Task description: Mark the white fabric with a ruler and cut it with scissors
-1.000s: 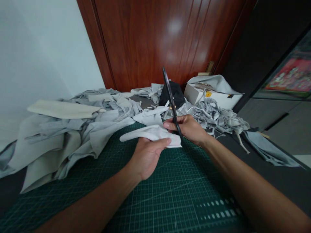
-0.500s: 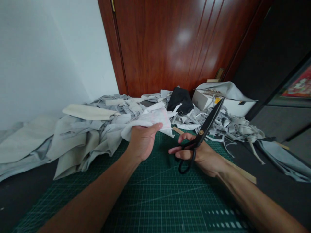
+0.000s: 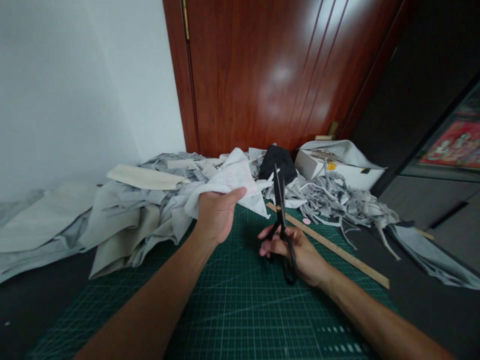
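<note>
Left hand (image 3: 216, 217): grip pinching white fabric (image 3: 234, 177)
Right hand (image 3: 302, 254): grip round tailor's scissors (image 3: 278, 200)
Tailor's scissors: swung from rightward slant to near-upright; no cut underway

fabric-cutting workplace in a room; home or small workshop, cannot tell which. evidence: black shears (image 3: 279, 208), in the right hand (image 3: 302, 252); white cloth (image 3: 234, 175), in the left hand (image 3: 217, 216); green gridded cutting mat (image 3: 240, 310), below both, on a dark tabletop (image 3: 22, 305); flat wooden strip (image 3: 339, 251), right of the right hand; grey and cream fabric pieces (image 3: 120, 220), heaped left of the left hand; tangled grey scraps (image 3: 352, 195), beyond the right hand; panelled red-brown door (image 3: 255, 75), beyond both.
</note>
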`<state>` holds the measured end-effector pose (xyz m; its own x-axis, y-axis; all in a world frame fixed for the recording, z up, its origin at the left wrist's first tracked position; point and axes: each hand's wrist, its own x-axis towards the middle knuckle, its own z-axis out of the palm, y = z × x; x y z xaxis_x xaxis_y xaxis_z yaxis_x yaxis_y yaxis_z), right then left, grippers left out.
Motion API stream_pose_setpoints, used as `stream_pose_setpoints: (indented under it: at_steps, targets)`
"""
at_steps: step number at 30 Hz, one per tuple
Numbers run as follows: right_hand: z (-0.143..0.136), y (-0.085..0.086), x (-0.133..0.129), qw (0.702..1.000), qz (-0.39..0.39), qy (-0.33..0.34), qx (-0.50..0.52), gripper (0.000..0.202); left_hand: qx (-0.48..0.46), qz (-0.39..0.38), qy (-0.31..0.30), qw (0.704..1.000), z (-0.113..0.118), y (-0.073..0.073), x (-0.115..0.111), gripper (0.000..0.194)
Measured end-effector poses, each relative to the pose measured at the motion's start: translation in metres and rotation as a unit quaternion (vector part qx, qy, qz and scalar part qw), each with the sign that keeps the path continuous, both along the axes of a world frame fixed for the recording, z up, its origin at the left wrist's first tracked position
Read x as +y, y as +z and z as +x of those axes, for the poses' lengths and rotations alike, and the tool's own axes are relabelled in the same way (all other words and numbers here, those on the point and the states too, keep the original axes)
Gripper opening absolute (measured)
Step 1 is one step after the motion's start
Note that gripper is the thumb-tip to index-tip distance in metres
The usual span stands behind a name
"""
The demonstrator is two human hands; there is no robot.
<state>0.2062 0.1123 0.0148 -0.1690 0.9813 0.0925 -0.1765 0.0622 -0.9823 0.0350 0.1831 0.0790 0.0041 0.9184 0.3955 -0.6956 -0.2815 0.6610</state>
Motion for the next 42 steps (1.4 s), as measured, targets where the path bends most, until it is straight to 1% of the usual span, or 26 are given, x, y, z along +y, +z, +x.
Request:
stream_pose_setpoints:
  at_steps: [2,6,8,11,13,15,17,19,21,22,24,26,28,29,30,32,35,37,40,42]
  targets:
    - [0.002,0.001,-0.001,0.999,-0.003,0.03,0.02,0.025,-0.001,0.007,0.005,1.0,-0.003,0.002,0.0,0.063]
    - [0.006,0.003,-0.003,0.995,-0.013,0.092,0.046,0.037,0.002,0.015,0.005,1.0,-0.003,0.003,-0.003,0.063]
    - [0.006,0.002,-0.003,0.993,-0.004,0.109,0.047,0.036,0.007,0.01,0.003,1.0,-0.001,0.002,-0.004,0.064]
    - [0.002,-0.002,-0.002,0.996,0.025,0.076,0.044,0.029,0.016,0.008,-0.004,1.0,0.0,0.002,-0.007,0.065]
    - [0.0,-0.003,-0.003,0.998,0.04,0.047,0.032,0.034,0.02,0.007,-0.008,1.0,0.0,0.002,-0.008,0.065]
    - [-0.002,-0.003,-0.005,0.998,0.048,0.032,0.012,0.039,0.023,0.006,-0.012,1.0,0.0,0.002,-0.009,0.066]
    - [-0.002,-0.002,-0.007,0.998,0.055,0.031,0.0,0.042,0.026,0.008,-0.017,0.999,-0.001,0.003,-0.01,0.067]
    - [-0.002,0.0,-0.01,0.997,0.064,0.043,0.011,0.045,0.032,0.009,-0.018,0.999,0.0,0.003,-0.01,0.067]
    - [-0.002,0.002,-0.01,0.996,0.068,0.052,0.024,0.049,0.037,0.014,-0.013,0.999,0.0,0.002,-0.01,0.065]
    - [-0.002,0.003,-0.01,0.996,0.068,0.046,0.02,0.049,0.036,0.016,-0.009,0.999,0.001,0.002,-0.01,0.063]
    - [-0.002,0.005,-0.008,0.998,0.063,0.003,-0.014,0.048,0.038,0.018,0.009,0.999,0.002,-0.001,-0.009,0.057]
    - [-0.003,0.004,-0.004,0.995,0.059,-0.061,-0.059,0.048,0.053,0.005,0.056,0.997,0.005,-0.004,-0.008,0.051]
    - [-0.005,0.002,-0.002,0.987,0.06,-0.116,-0.092,0.05,0.059,-0.019,0.122,0.991,0.009,-0.007,-0.009,0.046]
    - [-0.006,0.0,-0.001,0.983,0.062,-0.135,-0.11,0.051,0.05,-0.034,0.144,0.988,0.011,-0.008,-0.009,0.044]
    - [-0.009,-0.001,-0.001,0.977,0.066,-0.15,-0.137,0.051,0.032,-0.052,0.154,0.986,0.014,-0.008,-0.01,0.042]
    - [-0.015,0.0,-0.003,0.957,0.079,-0.172,-0.221,0.05,-0.013,-0.101,0.138,0.985,0.02,-0.007,-0.013,0.038]
    - [-0.026,0.006,-0.008,0.897,0.099,-0.174,-0.395,0.052,-0.058,-0.186,0.096,0.976,0.027,-0.002,-0.019,0.034]
    - [-0.032,0.011,-0.011,0.867,0.118,-0.16,-0.457,0.049,-0.065,-0.221,0.091,0.969,0.028,0.002,-0.021,0.032]
    - [-0.036,0.015,-0.013,0.857,0.145,-0.126,-0.478,0.041,-0.066,-0.226,0.08,0.969,0.023,0.006,-0.02,0.029]
    - [-0.036,0.015,-0.015,0.858,0.164,-0.107,-0.476,0.049,-0.077,-0.222,0.068,0.97,0.016,0.009,-0.017,0.023]
